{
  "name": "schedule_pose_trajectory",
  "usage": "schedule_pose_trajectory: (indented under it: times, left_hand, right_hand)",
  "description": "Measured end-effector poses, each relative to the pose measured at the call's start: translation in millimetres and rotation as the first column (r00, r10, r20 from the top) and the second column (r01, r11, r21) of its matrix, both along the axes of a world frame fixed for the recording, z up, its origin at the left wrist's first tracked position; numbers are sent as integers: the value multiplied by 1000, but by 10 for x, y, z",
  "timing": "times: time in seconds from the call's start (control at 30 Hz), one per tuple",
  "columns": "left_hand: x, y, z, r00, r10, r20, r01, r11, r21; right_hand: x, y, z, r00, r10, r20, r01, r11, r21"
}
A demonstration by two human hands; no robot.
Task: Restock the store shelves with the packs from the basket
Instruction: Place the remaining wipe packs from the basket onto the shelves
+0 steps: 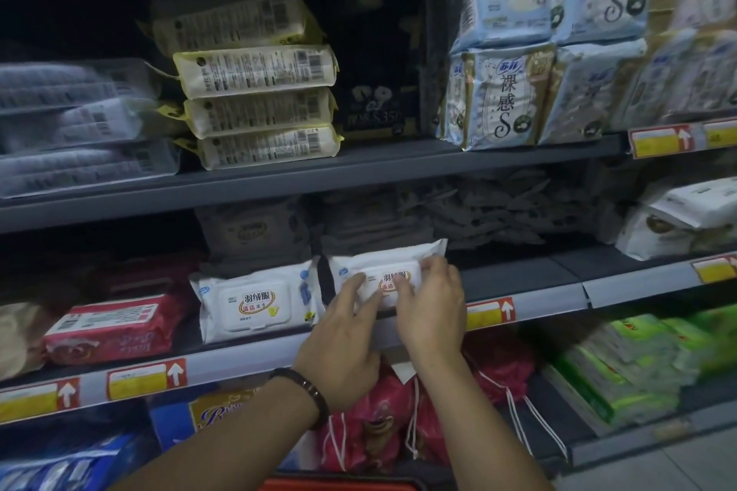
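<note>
Both hands, left hand (346,325) and right hand (430,303), pinch the white soft wipes pack (383,275), long axis running sideways along the grey shelf (518,283).

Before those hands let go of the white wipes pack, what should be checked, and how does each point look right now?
1. Both hands on the white wipes pack: ok; left hand and right hand have fingers on its front.
2. Pack on the middle shelf: ok.
3. Beside the matching pack: ok, label facing out.
4. Pack straight: not ok, its right end sits higher.
5. Fully resting on the shelf: cannot tell, hands hide its lower edge.
6. More packs left in the basket: cannot tell, only its red rim shows.
</note>
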State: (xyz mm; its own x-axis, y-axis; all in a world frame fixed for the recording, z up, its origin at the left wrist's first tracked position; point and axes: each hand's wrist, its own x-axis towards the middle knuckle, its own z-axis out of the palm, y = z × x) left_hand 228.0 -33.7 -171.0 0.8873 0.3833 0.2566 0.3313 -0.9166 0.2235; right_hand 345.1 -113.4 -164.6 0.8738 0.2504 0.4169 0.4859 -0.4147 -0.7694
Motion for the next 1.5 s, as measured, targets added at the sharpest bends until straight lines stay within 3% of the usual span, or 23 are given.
schedule_pose_trajectory:
  times: [0.3, 0.43, 0.53, 0.67, 0.73, 0.83, 0.93, 1.03, 1.1, 1.13, 1.2, 1.27, 1.33, 1.43, 1.5]
  left_hand:
    - [94, -54, 122, 992, 40, -123, -34, 998, 50]
    - [-101, -62, 259, 989, -20, -145, 31, 996, 78]
    - [-419, -42, 274, 984, -106, -141, 116, 991, 62]
    - [-1100, 59, 152, 930, -163, -330, 169, 986, -10]
    - [-1496, 111, -17, 874, -174, -453, 165, 984, -61]
    - [-2010, 193, -389, 786, -174, -594, 104, 983, -151]
    - [-2294, 319, -750, 705, -167, -689, 8, 974, -227]
    - [-2304, 345, -902, 490, -148, -859, -12, 984, -177]
    - [-2235, 327, -858, 516, -200, -833, -7, 971, -237]
    - [-2206, 339, -828, 579, -216, -786, -2, 964, -266]
    - [-2176, 381, -740, 658, -208, -724, 1, 961, -276]
    - [-2182, 483, -720, 646, -180, -742, -27, 966, -258]
    - [-2213, 578, -708, 602, -173, -779, -57, 964, -259]
    - [-2250, 706, -725, 533, -171, -829, -86, 963, -254]
    - [-2259, 756, -759, 503, -189, -843, -85, 960, -266]
  right_hand:
    - [55, -224, -9, 992, 124, 33, -120, 986, -117]
    - [-43, -413, 33, 980, 194, -54, -199, 973, -114]
    - [-200, -504, 2, 981, 196, -11, -196, 974, -110]
    - [-456, -506, -46, 946, 314, -80, -324, 912, -251]
    - [-672, -461, -128, 878, 451, -157, -475, 787, -394]
    - [-1049, -289, -404, 749, 585, -309, -631, 491, -600]
    - [-1418, -68, -810, 626, 562, -541, -727, 169, -665]
    - [-1747, 129, -1353, 558, 493, -668, -734, -83, -674]
    - [-1939, 217, -1764, 540, 445, -714, -729, -177, -662]
    - [-2020, 259, -1971, 539, 418, -731, -738, -183, -649]
    - [-2152, 327, -2320, 538, 305, -786, -809, -74, -583]
    - [-2236, 403, -2592, 535, 205, -820, -844, 101, -526]
    - [-2289, 467, -2813, 604, 213, -768, -797, 180, -576]
    - [-2405, 480, -3047, 726, 385, -570, -650, 114, -751]
    - [-2512, 478, -3215, 715, 537, -448, -546, 30, -837]
